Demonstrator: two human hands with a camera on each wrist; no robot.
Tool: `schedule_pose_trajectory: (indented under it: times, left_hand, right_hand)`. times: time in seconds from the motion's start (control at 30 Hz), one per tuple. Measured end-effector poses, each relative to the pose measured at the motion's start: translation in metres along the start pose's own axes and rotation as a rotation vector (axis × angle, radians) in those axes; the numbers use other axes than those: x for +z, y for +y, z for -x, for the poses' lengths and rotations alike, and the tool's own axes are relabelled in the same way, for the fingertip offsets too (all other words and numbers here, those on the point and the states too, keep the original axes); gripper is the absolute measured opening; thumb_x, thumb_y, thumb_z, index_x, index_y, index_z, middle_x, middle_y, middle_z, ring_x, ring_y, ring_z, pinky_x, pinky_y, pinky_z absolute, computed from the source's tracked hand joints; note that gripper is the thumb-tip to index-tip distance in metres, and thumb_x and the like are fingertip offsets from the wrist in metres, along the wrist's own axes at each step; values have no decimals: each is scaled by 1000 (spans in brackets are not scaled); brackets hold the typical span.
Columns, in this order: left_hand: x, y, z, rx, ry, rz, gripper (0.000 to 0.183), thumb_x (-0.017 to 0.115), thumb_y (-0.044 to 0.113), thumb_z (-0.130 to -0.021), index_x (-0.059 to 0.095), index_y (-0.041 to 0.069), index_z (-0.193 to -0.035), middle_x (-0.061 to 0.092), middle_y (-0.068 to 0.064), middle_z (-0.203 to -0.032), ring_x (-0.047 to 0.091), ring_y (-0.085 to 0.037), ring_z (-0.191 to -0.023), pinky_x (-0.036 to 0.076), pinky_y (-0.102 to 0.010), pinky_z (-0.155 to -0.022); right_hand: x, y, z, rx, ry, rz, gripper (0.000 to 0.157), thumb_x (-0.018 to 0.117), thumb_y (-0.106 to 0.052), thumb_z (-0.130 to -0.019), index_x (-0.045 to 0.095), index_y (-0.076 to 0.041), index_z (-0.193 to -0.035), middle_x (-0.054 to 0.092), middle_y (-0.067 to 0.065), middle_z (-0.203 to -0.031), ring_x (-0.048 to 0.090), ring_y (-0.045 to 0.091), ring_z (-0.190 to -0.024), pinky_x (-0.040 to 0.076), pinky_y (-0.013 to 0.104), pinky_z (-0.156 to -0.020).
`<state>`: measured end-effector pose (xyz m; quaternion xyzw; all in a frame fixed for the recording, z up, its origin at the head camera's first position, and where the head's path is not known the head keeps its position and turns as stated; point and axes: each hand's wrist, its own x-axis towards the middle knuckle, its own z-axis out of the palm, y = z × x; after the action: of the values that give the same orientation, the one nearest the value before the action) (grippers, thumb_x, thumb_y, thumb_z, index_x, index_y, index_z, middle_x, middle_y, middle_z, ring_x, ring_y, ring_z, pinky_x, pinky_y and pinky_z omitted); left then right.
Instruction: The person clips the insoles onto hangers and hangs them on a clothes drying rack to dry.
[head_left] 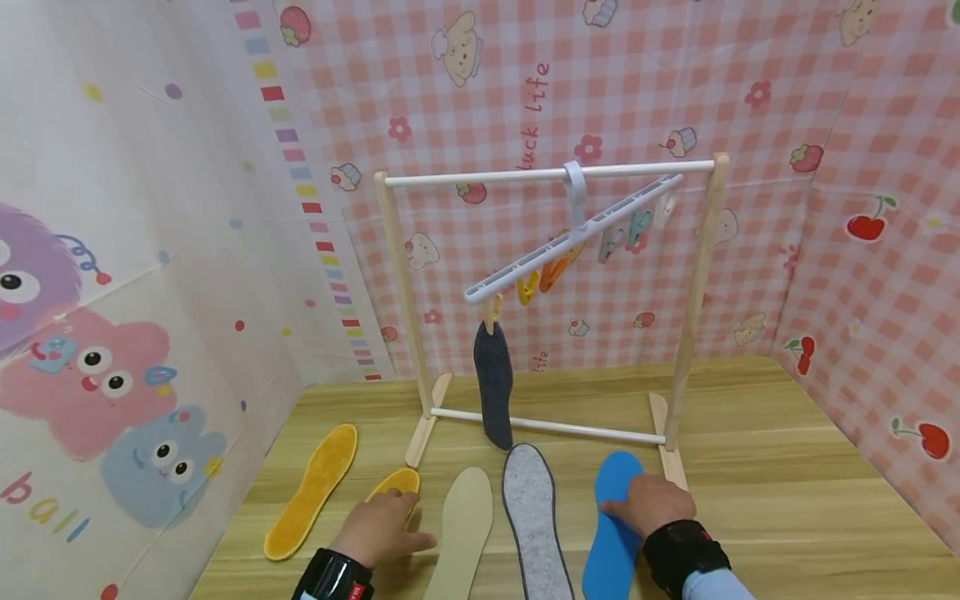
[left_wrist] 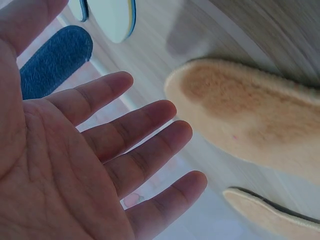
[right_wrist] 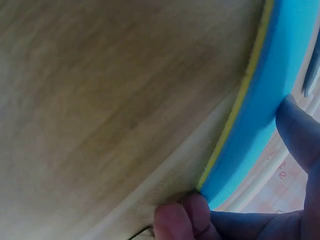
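My right hand (head_left: pixel 656 504) grips the blue insole (head_left: pixel 611 550) across its upper part, thumb on one edge and fingertips on the other. In the right wrist view the insole (right_wrist: pixel 250 100) shows a yellow underside layer along its rim. Above a yellow fuzzy insole (head_left: pixel 397 482) is my left hand (head_left: pixel 386 529), fingers spread; the left wrist view shows its palm with nothing held. A cream insole (head_left: pixel 465 525) and a grey felt insole (head_left: pixel 532 517) lie between the hands. Another yellow insole (head_left: pixel 311 492) lies farther left.
A wooden rack with a white top bar (head_left: pixel 480 178) stands behind the insoles. From it hangs a slanted pale hanger (head_left: pixel 525 263) with several coloured clips. A dark insole (head_left: pixel 493 383) dangles from a wooden clothespin (head_left: pixel 492 315) at its left end. Patterned cloth surrounds the table.
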<state>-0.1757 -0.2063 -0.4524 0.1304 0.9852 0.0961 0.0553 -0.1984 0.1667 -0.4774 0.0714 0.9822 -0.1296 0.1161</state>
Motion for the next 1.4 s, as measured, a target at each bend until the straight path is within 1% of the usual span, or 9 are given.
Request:
schedule_pose_trajectory:
  times: [0.1, 0.33, 0.5, 0.63, 0.8, 0.93, 1.03, 1.2, 1.4]
  left_hand:
    - [-1, 3, -1, 9, -13, 16, 65, 83, 47, -74, 67, 2, -117, 67, -18, -106, 63, -38, -92, 47, -62, -79]
    - [-1, 12, -4, 52, -24, 38, 65, 82, 45, -76, 66, -1, -118, 66, -20, -105, 63, -36, -92, 49, -55, -80]
    - [0, 16, -3, 48, -29, 33, 64, 81, 46, -76, 66, 0, -117, 65, -20, -106, 62, -39, -95, 46, -60, -81]
    - [2, 17, -3, 48, -27, 20, 62, 82, 47, -76, 66, 1, -116, 65, -19, -106, 62, -39, -94, 46, -61, -80]
    - [4, 18, -5, 38, -44, 27, 63, 81, 48, -76, 66, 1, -117, 65, -20, -110, 62, -39, -98, 45, -62, -84]
    - [5, 18, -7, 30, -55, 27, 64, 81, 48, -76, 66, 1, -117, 65, -20, -112, 62, -39, -99, 46, -61, -85]
    - [6, 17, -8, 24, -61, 25, 65, 81, 49, -77, 66, 1, -118, 65, -20, -113, 62, -38, -100, 46, -60, -85]
    - [8, 17, -9, 18, -71, 23, 66, 80, 50, -77, 66, 1, -119, 65, -20, -114, 62, -38, -100, 46, -60, -85]
    - [8, 17, -9, 14, -93, 14, 66, 79, 50, -78, 65, 1, -120, 65, -20, -114, 62, -37, -101, 46, -59, -86]
  right_hand:
    - [1, -1, 0, -3, 13, 4, 55, 73, -53, -84, 66, 1, -78, 54, 7, -67, 56, 23, -62, 47, 37, -57]
    - [3, 2, 2, -42, 34, -21, 50, 74, -48, -85, 66, 0, -78, 53, 8, -66, 56, 23, -62, 49, 40, -58]
    - [2, 3, 2, -63, 46, -33, 52, 75, -47, -84, 67, 5, -84, 56, 10, -70, 59, 25, -65, 51, 44, -61]
    - [2, 4, 2, -72, 53, -37, 56, 76, -46, -84, 66, 8, -90, 57, 11, -75, 60, 26, -68, 52, 46, -63]
    - [2, 3, 1, -50, 71, -47, 62, 79, -45, -81, 64, 13, -98, 60, 14, -79, 62, 27, -72, 53, 47, -64]
    - [1, 0, 1, -19, 83, -65, 79, 82, -45, -78, 55, 21, -112, 59, 21, -87, 62, 32, -78, 54, 50, -67]
    - [2, -2, 0, -4, 94, -82, 85, 84, -43, -76, 47, 23, -116, 57, 23, -86, 62, 33, -76, 53, 49, -66]
    - [3, -4, -2, 8, 115, -104, 79, 86, -37, -75, 45, 20, -112, 56, 19, -78, 62, 31, -70, 52, 46, -61]
    - [2, -7, -4, 16, 101, -105, 77, 86, -36, -75, 45, 19, -111, 56, 19, -79, 62, 31, -70, 52, 47, -62]
